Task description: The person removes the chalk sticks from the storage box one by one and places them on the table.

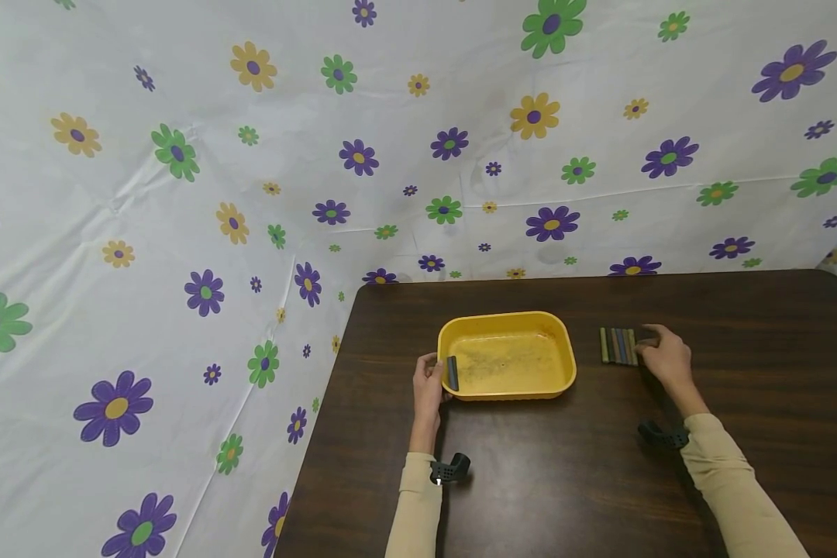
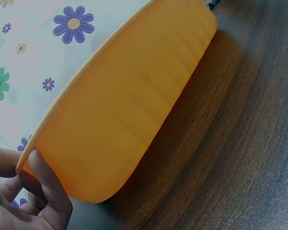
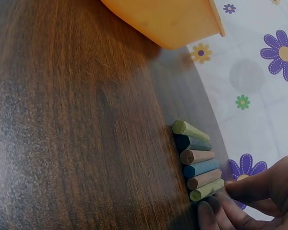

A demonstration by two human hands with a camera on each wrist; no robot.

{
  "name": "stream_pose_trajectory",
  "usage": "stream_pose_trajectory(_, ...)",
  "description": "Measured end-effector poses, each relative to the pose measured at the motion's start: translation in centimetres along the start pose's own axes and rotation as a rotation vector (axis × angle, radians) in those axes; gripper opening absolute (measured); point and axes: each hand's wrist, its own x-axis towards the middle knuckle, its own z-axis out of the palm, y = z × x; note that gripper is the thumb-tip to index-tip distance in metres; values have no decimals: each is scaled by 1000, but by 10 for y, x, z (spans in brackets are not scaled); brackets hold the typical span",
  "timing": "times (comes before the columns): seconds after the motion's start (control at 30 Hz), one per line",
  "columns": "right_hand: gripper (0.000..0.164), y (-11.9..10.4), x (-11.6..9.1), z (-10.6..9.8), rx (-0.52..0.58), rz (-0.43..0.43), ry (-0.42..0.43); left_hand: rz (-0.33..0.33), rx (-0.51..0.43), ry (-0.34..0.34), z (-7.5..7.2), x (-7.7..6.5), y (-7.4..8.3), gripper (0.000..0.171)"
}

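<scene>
A yellow plastic tray (image 1: 505, 394) stands on the dark wooden table. My left hand (image 1: 428, 387) pinches its rim at the left end, thumb on the outer wall in the left wrist view. One dark chalk stick (image 1: 452, 373) lies inside against the tray's left end. To the right of the tray, several chalk sticks (image 3: 201, 167) in green, dark, brown and blue lie side by side in a row. My right hand (image 1: 668, 359) is at the row's right end, its fingertips (image 3: 209, 213) touching the outermost yellow-green stick from the side.
The wooden table (image 1: 530, 480) reaches a white flowered cloth (image 1: 425, 178) hanging behind it and along its left side. A dark band with a camera sits on each wrist.
</scene>
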Motion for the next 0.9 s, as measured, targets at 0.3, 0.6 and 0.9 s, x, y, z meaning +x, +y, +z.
stream_pose_trajectory(0.3, 46, -9, 0, -3, 18, 70, 38, 2, -2, 0, 0, 1, -1, 29)
stream_pose_trajectory(0.6, 45, -29, -3, 1, 47, 73, 50, 5, -9, -5, -1, 0, -1, 30)
stream_pose_trajectory(0.9, 44, -52, -9, 4, 90, 48, 24, 8, -3, -7, 0, -1, 0, 30)
